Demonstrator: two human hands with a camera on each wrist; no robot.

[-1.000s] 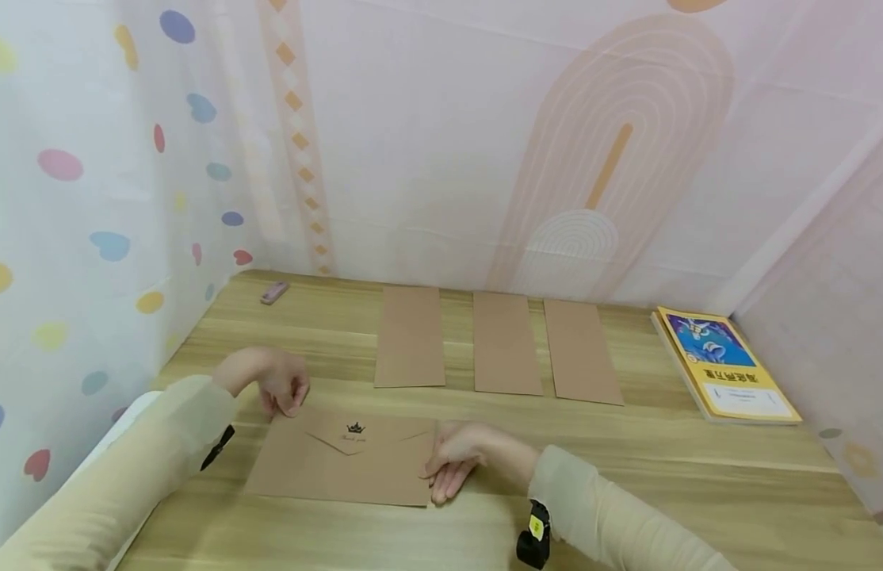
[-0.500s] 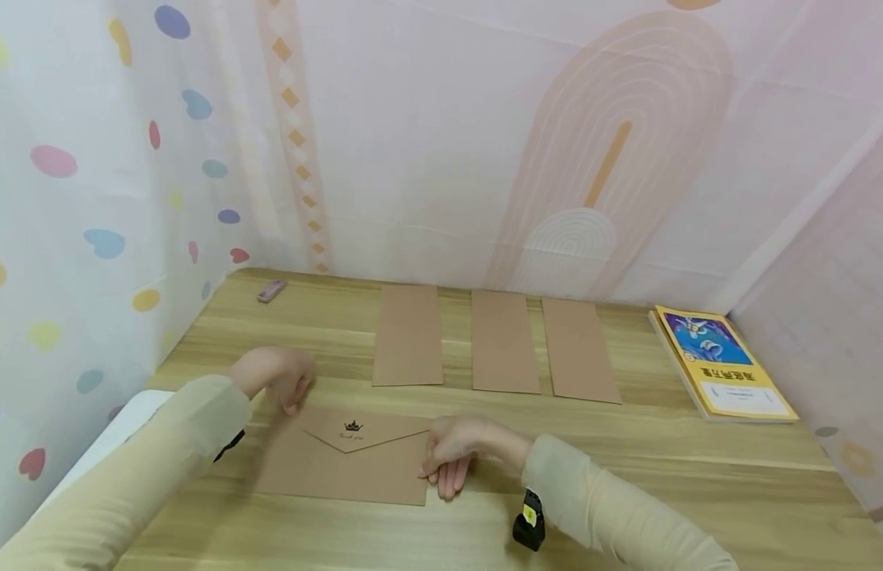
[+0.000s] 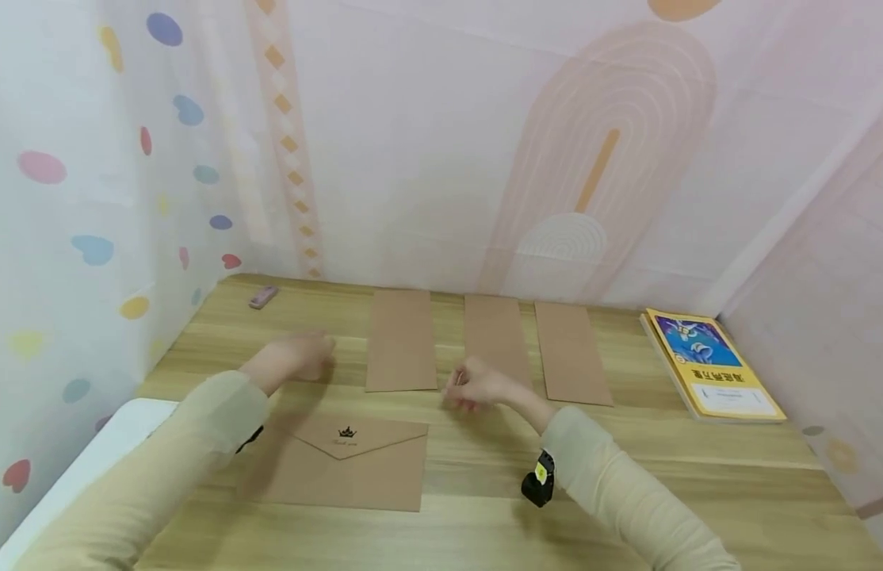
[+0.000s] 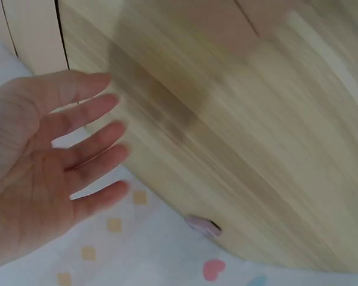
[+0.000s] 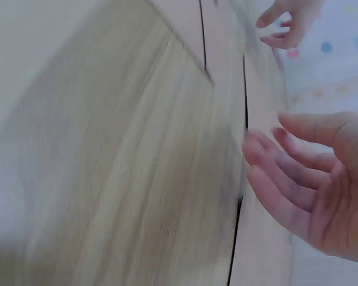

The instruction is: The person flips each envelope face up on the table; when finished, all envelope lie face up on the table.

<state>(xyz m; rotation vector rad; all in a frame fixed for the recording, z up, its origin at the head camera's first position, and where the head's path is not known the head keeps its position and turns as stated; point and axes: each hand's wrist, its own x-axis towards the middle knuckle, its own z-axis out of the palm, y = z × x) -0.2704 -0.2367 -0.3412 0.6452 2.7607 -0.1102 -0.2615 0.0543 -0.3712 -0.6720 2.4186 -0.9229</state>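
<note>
A brown kraft envelope [image 3: 356, 480] lies on the table in front of the person, its pointed flap down, with a black crown and small lettering printed on it. Beyond its upper left part hovers the left hand [image 3: 295, 358]; the left wrist view shows its fingers loosely extended and holding nothing. The right hand [image 3: 477, 385] is raised near the lower edge of the middle brown card [image 3: 491, 329]. In the right wrist view its fingers are relaxed and slightly bent, with nothing between them. Another brown card [image 3: 402, 341] lies left of the middle one, and a third card [image 3: 573, 353] right.
A yellow-covered book [image 3: 712, 365] rests at the table's right rear. At the back left lies a small pink object [image 3: 263, 297]. Patterned curtains [image 3: 413, 143] stand along the back and sides, and a white surface [image 3: 120, 436] shows beside the left sleeve.
Both hands have left the envelope and moved up the table, the left from its upper left corner, the right from its right edge toward the cards. The envelope stays in place.
</note>
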